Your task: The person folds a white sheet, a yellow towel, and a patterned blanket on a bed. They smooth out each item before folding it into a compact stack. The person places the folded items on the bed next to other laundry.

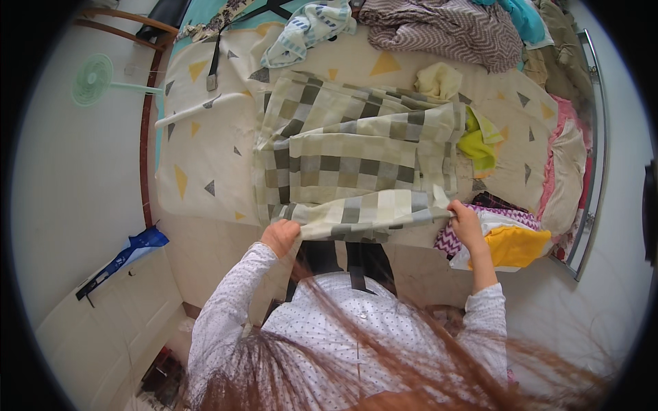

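A checked cloth (354, 167) in grey, cream and olive lies partly folded on the bed in front of me. Its near edge is lifted and stretched between my two hands. My left hand (281, 237) grips the left corner of that edge, and my right hand (465, 222) pinches the right end. Farther back, the cloth lies in overlapping layers with some wrinkles. Beneath it spreads a cream bed cover (205, 149) with yellow and grey triangles.
Near my right hand lie folded clothes with a yellow piece (516, 246). A lime-green cloth (478, 144) and a crumpled cream cloth (438, 80) touch the checked cloth's far right. Behind are a zigzag-patterned blanket (442, 31) and a striped towel (311, 31). A green fan (92, 79) stands left.
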A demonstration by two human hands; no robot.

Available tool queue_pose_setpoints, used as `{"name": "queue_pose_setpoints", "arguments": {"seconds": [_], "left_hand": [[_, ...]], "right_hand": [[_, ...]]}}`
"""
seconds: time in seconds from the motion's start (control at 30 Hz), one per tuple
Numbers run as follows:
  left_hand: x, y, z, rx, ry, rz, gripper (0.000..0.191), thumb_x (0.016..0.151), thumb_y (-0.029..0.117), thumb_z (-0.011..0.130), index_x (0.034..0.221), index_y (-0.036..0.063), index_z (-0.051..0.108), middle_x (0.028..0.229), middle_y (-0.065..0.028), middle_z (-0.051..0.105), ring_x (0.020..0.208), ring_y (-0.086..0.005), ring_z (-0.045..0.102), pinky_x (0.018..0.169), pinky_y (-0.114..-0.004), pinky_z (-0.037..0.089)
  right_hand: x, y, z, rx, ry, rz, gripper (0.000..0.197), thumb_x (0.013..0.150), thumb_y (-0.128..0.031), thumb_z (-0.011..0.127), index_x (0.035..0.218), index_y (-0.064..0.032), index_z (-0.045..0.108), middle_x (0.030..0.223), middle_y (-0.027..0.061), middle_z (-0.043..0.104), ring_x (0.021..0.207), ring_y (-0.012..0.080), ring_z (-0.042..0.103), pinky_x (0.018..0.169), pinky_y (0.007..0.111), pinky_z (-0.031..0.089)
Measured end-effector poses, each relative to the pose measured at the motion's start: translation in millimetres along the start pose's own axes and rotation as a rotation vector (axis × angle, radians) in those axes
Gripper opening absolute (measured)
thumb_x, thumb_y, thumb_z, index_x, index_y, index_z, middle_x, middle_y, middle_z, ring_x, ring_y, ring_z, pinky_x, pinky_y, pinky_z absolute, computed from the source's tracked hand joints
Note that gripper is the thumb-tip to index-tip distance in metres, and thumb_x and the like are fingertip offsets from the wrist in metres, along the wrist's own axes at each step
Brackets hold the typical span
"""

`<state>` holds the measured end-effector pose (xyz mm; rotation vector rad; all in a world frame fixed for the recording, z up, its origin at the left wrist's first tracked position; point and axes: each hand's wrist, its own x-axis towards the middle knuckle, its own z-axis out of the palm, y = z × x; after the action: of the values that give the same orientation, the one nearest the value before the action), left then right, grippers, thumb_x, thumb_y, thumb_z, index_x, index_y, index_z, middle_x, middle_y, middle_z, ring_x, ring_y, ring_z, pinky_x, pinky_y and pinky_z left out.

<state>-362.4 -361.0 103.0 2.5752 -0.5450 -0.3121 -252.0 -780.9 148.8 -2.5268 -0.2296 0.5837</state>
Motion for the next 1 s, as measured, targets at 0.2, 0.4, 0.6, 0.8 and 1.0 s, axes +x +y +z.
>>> {"name": "queue_pose_setpoints", "arguments": {"seconds": [0.2, 0.4, 0.6, 0.8, 1.0], "left_hand": [[67.8, -1.2, -104.5, -0.092, 0.471, -0.222, 0.027, 0.058, -0.008, 0.046, 0.08, 0.0067, 0.049, 0.076, -0.0106, 0.054, 0.068, -0.0269, 0.053, 0.057, -0.033, 0.043], [101.0, 21.1, -184.2, -0.003, 0.772, 0.048, 0.018, 0.056, -0.007, 0.052, 0.071, 0.004, 0.05, 0.071, -0.0078, 0.054, 0.064, -0.0241, 0.052, 0.055, -0.03, 0.041], [49.2, -8.2, -91.4, 0.27, 0.67, 0.035, 0.02, 0.05, -0.001, 0.053, 0.067, 0.0067, 0.046, 0.079, -0.0053, 0.053, 0.077, -0.0227, 0.05, 0.068, -0.033, 0.037], [-18.7, -22.1, -2.7, 0.376, -0.042, -0.108, 0.021, 0.057, 0.002, 0.054, 0.077, 0.0073, 0.051, 0.101, -0.0084, 0.046, 0.095, -0.0243, 0.043, 0.078, -0.035, 0.034], [38.1, -51.2, 1.1, 0.15, 0.263, -0.293, 0.033, 0.059, 0.006, 0.055, 0.092, 0.0118, 0.051, 0.108, -0.0072, 0.042, 0.102, -0.0228, 0.038, 0.084, -0.039, 0.03]], "right_hand": [[21.6, -51.4, -85.7, 0.14, 0.385, 0.052, 0.018, 0.067, 0.002, 0.045, 0.083, -0.004, 0.051, 0.062, 0.0101, 0.053, 0.054, 0.015, 0.051, 0.051, 0.025, 0.039], [1.5, -100.5, -132.8, 0.047, 0.661, -0.136, 0.032, 0.063, 0.009, 0.044, 0.089, -0.0048, 0.055, 0.075, 0.0094, 0.056, 0.065, 0.0121, 0.052, 0.059, 0.021, 0.04], [-16.1, -45.5, -27.2, -0.2, 0.698, -0.489, 0.035, 0.056, 0.01, 0.047, 0.085, -0.006, 0.056, 0.082, 0.0107, 0.056, 0.079, 0.0243, 0.054, 0.069, 0.032, 0.042], [-50.5, 6.0, 76.2, -0.258, -0.085, -0.366, 0.014, 0.063, -0.003, 0.052, 0.077, -0.0053, 0.055, 0.087, 0.0088, 0.055, 0.087, 0.0239, 0.05, 0.075, 0.035, 0.039], [25.0, -7.7, 67.2, -0.083, 0.212, -0.162, 0.025, 0.064, -0.009, 0.055, 0.089, -0.0049, 0.053, 0.093, 0.012, 0.051, 0.089, 0.0281, 0.045, 0.076, 0.033, 0.037]]}}
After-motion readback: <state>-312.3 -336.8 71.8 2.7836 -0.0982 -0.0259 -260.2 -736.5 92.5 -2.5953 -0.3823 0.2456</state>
